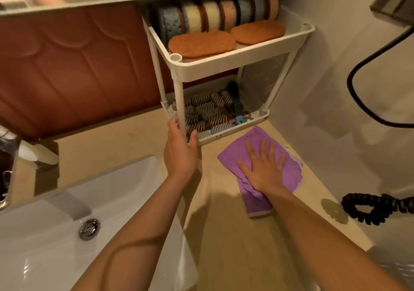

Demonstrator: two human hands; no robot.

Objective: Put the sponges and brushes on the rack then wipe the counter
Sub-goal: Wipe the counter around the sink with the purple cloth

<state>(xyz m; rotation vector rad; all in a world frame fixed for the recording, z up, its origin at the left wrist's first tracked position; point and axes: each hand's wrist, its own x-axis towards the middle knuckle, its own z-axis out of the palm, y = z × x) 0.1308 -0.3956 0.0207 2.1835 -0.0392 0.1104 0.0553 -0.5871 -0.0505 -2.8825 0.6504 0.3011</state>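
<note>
A white two-tier rack stands in the counter's back right corner. Its top shelf holds several sponges on edge and two flat orange ones. The lower shelf holds several brushes. My left hand grips the rack's front left leg near its base. My right hand lies flat, fingers spread, pressing a purple cloth on the beige counter just in front of the rack.
A white sink with a chrome drain and faucet fills the lower left. A coiled black cord lies at the counter's right edge by the wall. A mirror edge runs overhead; brown panelling backs the counter.
</note>
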